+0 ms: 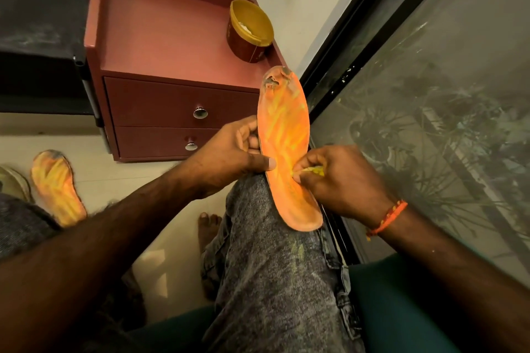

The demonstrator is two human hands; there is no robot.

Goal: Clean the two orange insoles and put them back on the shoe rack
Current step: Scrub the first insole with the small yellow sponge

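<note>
One orange insole [284, 149], streaked yellow and worn dark at its toe, lay along the person's knee beside the glass pane [430, 112]. The left hand [229, 157] gripped its edge; the right hand [338, 180] pinched a yellow scrap [315, 170] against it. A second insole [57, 186] lay on the floor.

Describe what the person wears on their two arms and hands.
Both forearms are bare, with no sleeves in view. The left hand wears nothing: no ring, watch or glove shows. The right hand is also bare, but its wrist carries a thin orange braided thread bracelet with a few yellowish strands.
</note>
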